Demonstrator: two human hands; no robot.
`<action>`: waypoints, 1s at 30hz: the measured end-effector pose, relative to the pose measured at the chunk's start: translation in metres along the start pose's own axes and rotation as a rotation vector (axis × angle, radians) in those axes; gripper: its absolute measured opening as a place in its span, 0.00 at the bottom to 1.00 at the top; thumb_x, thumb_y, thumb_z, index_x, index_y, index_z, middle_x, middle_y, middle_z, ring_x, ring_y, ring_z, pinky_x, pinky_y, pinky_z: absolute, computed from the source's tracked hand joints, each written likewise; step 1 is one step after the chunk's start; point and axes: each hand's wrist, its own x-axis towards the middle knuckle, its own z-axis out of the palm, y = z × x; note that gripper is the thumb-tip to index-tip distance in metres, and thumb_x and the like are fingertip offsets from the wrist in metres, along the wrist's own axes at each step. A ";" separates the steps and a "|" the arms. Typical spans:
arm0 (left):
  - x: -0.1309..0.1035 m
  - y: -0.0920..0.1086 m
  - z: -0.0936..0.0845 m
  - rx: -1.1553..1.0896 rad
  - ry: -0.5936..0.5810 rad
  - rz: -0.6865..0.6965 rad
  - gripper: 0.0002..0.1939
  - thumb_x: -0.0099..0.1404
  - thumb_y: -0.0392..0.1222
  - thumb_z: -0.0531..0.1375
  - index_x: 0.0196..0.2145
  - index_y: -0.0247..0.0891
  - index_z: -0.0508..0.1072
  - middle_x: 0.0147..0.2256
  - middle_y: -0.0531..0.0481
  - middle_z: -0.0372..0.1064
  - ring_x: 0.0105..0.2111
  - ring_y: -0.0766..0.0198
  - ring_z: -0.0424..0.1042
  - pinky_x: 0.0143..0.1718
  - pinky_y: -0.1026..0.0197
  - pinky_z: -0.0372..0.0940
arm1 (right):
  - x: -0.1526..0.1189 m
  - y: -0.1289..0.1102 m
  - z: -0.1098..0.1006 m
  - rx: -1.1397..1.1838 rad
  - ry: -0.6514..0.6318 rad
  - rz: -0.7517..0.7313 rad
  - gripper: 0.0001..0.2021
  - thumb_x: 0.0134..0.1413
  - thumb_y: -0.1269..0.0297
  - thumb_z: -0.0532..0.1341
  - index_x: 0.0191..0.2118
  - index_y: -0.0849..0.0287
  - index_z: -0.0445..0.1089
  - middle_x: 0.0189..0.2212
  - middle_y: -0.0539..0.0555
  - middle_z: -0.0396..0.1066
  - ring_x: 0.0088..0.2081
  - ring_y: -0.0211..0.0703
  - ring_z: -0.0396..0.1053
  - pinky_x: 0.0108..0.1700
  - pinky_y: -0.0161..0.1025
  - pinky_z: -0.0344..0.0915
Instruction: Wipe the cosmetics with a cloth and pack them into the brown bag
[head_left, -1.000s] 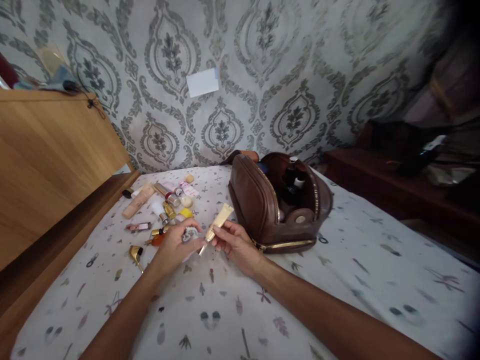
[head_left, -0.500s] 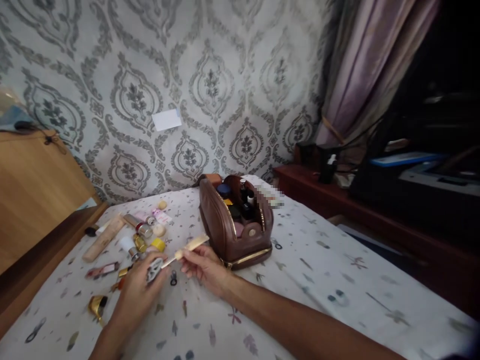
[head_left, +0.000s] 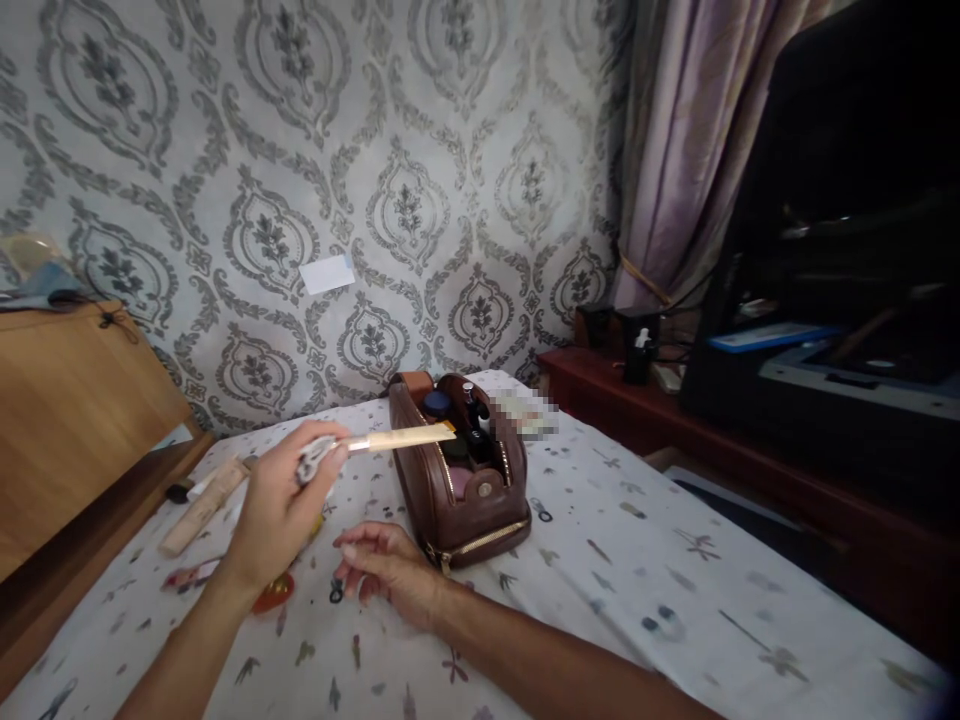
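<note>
My left hand [head_left: 281,515] is raised in front of the bag, gripping a slim cream-coloured tube [head_left: 412,437] and a crumpled grey-white wipe or cloth [head_left: 315,458]. The tube lies almost level, its far end over the opening of a brown toiletry bag [head_left: 416,490]. Unzipped at the top, the bag holds several small bottles, a blue round lid [head_left: 437,402] and dark containers. Just left of the bag, my right hand [head_left: 397,570] hovers low with loosely curled, parted fingers and nothing in them.
Left of my arm lie a long beige tube [head_left: 202,508] and a pink lip gloss tube [head_left: 187,575]. An orange item [head_left: 274,595] is partly hidden by my left wrist. A wooden board [head_left: 82,390] stands at left, a red-brown shelf [head_left: 585,395] at right.
My right hand has let go of the cream tube and is now apart from it. My left hand has lifted, carrying the tube up and towards the bag's opening.
</note>
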 end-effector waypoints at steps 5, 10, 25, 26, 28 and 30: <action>0.038 0.020 0.022 0.010 -0.162 0.205 0.09 0.69 0.44 0.54 0.38 0.41 0.73 0.35 0.51 0.73 0.35 0.60 0.70 0.37 0.63 0.59 | -0.001 0.001 0.000 -0.007 -0.005 0.004 0.29 0.33 0.46 0.75 0.38 0.64 0.71 0.25 0.50 0.74 0.21 0.34 0.69 0.22 0.30 0.56; 0.060 0.022 0.046 -0.019 -0.201 0.247 0.08 0.69 0.42 0.55 0.36 0.41 0.73 0.31 0.52 0.71 0.28 0.62 0.65 0.32 0.62 0.54 | -0.001 0.001 0.000 -0.011 -0.007 0.029 0.30 0.34 0.46 0.75 0.38 0.64 0.71 0.24 0.50 0.74 0.20 0.33 0.69 0.22 0.30 0.56; 0.095 0.016 0.102 0.016 -0.187 0.383 0.04 0.65 0.37 0.59 0.31 0.42 0.72 0.27 0.50 0.66 0.27 0.58 0.64 0.30 0.60 0.52 | -0.001 0.000 0.002 0.025 0.006 0.057 0.30 0.30 0.45 0.76 0.37 0.63 0.72 0.23 0.49 0.74 0.19 0.33 0.69 0.18 0.29 0.56; 0.096 0.016 0.102 0.024 -0.207 0.391 0.04 0.65 0.37 0.59 0.31 0.42 0.71 0.27 0.50 0.67 0.27 0.58 0.65 0.30 0.60 0.51 | -0.001 0.000 0.002 0.025 0.002 0.056 0.30 0.31 0.45 0.76 0.37 0.63 0.72 0.23 0.49 0.74 0.19 0.33 0.69 0.19 0.29 0.56; 0.099 0.018 0.101 0.070 -0.280 0.402 0.06 0.66 0.38 0.57 0.31 0.41 0.71 0.28 0.49 0.68 0.27 0.58 0.66 0.29 0.60 0.52 | -0.001 0.001 0.002 0.022 -0.007 0.056 0.30 0.31 0.45 0.76 0.38 0.63 0.71 0.23 0.49 0.74 0.19 0.33 0.68 0.19 0.29 0.56; 0.101 0.022 0.099 0.154 -0.385 0.403 0.07 0.68 0.39 0.55 0.32 0.41 0.70 0.29 0.48 0.70 0.29 0.56 0.68 0.29 0.60 0.53 | -0.001 0.002 0.001 0.018 -0.016 0.052 0.31 0.32 0.46 0.75 0.38 0.64 0.71 0.23 0.49 0.74 0.19 0.33 0.68 0.19 0.29 0.57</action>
